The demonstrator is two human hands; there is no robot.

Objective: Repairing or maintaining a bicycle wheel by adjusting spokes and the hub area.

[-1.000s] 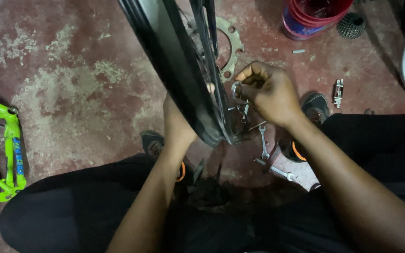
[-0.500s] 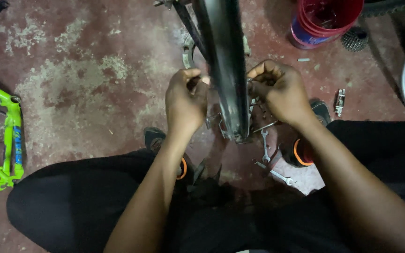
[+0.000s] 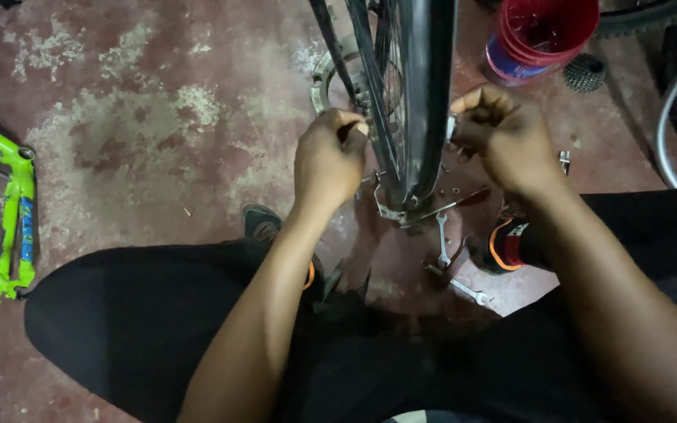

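You're sitting low with the bicycle wheel standing upright between your knees, its black rim edge-on to you and running up out of the top of the view. Your left hand is pressing in on the wheel's left side, fingers curled tight into a fist around something small at the hub; what exactly it's pinching I can't tell, since the knuckles are hiding it. Your right hand is mirroring it on the wheel's right side, fingers bunched together and closing on a small metal part right against the rim; that piece is mostly hidden too.

Just below the wheel, on the stained red floor, a slim spanner is lying, and a little nearer to you than that, a second wrench is resting at an angle. Behind the wheel's left side, a toothed metal ring is showing on the floor. Up and to the right of the wheel, a red bucket is standing, with a dark cog cluster just beside it. Further right of the wheel, another rim is curving along the frame's edge. Well away to the wheel's left, a bright green bicycle frame is lying. Your shoes with orange trim are flanking the wheel's base.
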